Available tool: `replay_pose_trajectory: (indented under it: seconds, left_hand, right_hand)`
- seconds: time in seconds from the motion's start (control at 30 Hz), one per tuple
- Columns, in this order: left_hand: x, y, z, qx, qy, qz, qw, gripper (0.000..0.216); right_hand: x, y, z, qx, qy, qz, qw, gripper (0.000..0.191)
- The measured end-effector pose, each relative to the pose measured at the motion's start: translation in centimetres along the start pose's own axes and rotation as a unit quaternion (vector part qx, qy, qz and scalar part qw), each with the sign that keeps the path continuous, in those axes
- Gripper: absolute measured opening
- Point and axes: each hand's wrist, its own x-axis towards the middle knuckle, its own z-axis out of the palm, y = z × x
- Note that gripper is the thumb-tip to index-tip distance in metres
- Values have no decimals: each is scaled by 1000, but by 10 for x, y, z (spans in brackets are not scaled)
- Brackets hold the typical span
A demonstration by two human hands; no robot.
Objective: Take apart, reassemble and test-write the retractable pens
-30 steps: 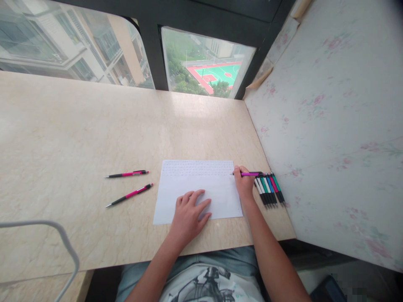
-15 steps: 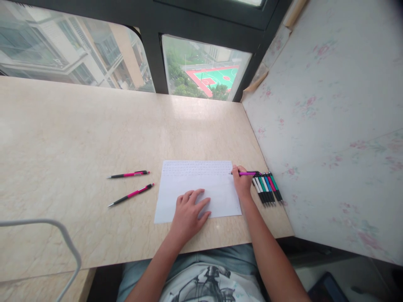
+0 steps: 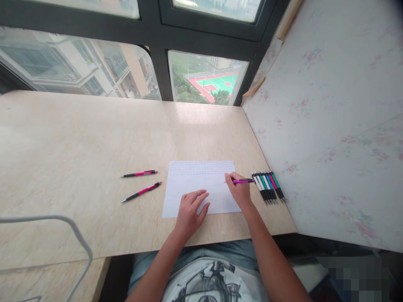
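Observation:
A sheet of white paper point(image 3: 189, 184) lies in front of me, with several rows of small handwriting across its upper part. My right hand point(image 3: 239, 192) is closed around a purple pen point(image 3: 242, 181), over the paper's right side. The pen lies nearly level, its tip pointing left; whether the tip touches the paper I cannot tell. Resting on the lower middle of the sheet is my left hand point(image 3: 190, 209), palm down with fingers stretched out and nothing in it.
Left of the paper lie two pink-and-black pens, an upper pen point(image 3: 139, 173) and a lower pen point(image 3: 141, 192). A row of several coloured pens point(image 3: 268, 186) sits by the papered wall point(image 3: 330, 126). A grey cable point(image 3: 77, 235) loops at the lower left of the marble-patterned desk point(image 3: 94, 147).
My right hand with the purple pen has moved left and down, off the end of the written lines. My left hand's fingers are slightly closer together. The camera view has shifted a little.

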Motion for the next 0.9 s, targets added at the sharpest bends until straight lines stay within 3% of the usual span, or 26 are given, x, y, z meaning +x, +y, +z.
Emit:
replay_pose_trajectory:
  seconds: [0.17,0.33,0.4,0.53,0.7,0.9]
  left_hand:
    - [0,19,-8,-95,72,-11,993,29]
    - [10,38,-13,-198,77,-85,974,17]
    - [11,37,-13,-211,76,-113,968,6]
    - [6,26,-10,-242,91,-176,950,10]
    - [3,20,-7,-355,89,-261,893,16]
    - [3,22,-5,-417,87,-316,848,24]
  right_hand:
    - [-30,-31,12,-88,-100,-62,989,37]
    - [-48,-48,16,-145,-170,-84,971,17]
    - [-50,-53,14,-154,-180,-86,968,14]
    - [-51,-58,9,-163,-178,-107,964,17]
    - [-54,-60,4,-174,-158,-139,962,18]
    - [-56,-62,1,-191,-189,-137,954,15]
